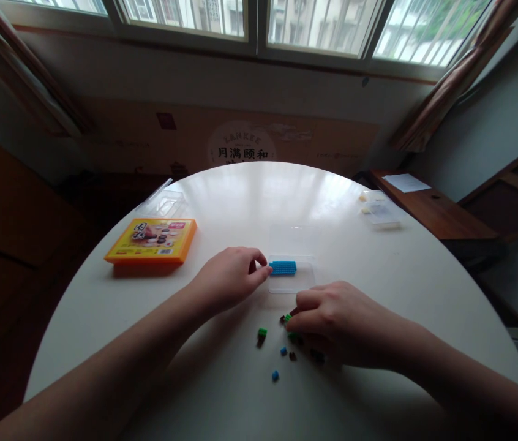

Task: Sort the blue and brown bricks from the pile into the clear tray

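Right hand [327,321]: half-curled at green brick [288,318] | left hand [236,271]: half-curled, touching blue block [283,267] | grips unclear

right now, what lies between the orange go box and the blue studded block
In the head view: bare white tabletop, then the left hand, fingers at the blue studded block.

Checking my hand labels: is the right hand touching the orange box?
No, the right hand is at the small bricks, and the orange box lies apart, to the left.

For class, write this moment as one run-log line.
left hand: at left end of blue block | right hand: fingertips at green brick, grip unclear | blue block: in tray
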### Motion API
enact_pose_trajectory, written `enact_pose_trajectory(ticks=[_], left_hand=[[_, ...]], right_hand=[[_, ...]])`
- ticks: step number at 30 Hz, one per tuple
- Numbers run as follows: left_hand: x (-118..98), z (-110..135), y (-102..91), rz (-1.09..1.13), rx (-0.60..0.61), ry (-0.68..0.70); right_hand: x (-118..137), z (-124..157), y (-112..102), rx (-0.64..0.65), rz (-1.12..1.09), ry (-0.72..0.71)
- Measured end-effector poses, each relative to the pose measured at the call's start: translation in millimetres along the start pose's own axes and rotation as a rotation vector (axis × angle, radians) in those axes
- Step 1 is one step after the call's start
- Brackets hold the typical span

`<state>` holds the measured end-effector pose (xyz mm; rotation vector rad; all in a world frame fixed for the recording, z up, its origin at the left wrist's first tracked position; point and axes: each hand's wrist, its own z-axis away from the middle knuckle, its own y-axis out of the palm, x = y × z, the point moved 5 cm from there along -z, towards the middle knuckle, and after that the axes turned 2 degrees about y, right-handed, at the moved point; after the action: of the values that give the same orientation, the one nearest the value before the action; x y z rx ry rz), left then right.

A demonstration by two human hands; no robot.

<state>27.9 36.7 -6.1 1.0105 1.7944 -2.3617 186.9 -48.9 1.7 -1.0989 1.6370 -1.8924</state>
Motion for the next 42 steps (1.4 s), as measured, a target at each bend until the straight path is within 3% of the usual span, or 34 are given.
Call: enact_pose_trajectory(ticks=[4,11,20,27,29,33,37,42], left_hand=[[-2,0,-0.1,-0.004,0.006,-0.003],[-1,-1,0.6,-0.031,-0.014,0.033],[-2,0,0.5,-0.041,0.000,0.030],[-2,1,0.1,-0.028,-0.008,0.047],[-2,1,0.1,-0.024,-0.003,0.043],[-2,1,0.2,-0.032,0.003,0.031],[-1,-1,1.7,-0.027,0.012,0.024],[0,-1,1.8,-0.040,-0.008,0.049]], right_hand=[[1,-5,2,-0.045,0.011,0.028],[1,-9,-2,-0.244,-0.003,0.076],[7,-17,5,-0.138,-0.003,0.072],[7,-15,-1,-0.176,-0.021,0.086],[-1,-12,-10,-0.230,-0.032,0.128],[-32,-3,-24,-0.337,0.005,0.339],[-53,-4,-21,-0.304,0.052,0.496],[-56,-11,-14,-0.240,0.078,0.532]])
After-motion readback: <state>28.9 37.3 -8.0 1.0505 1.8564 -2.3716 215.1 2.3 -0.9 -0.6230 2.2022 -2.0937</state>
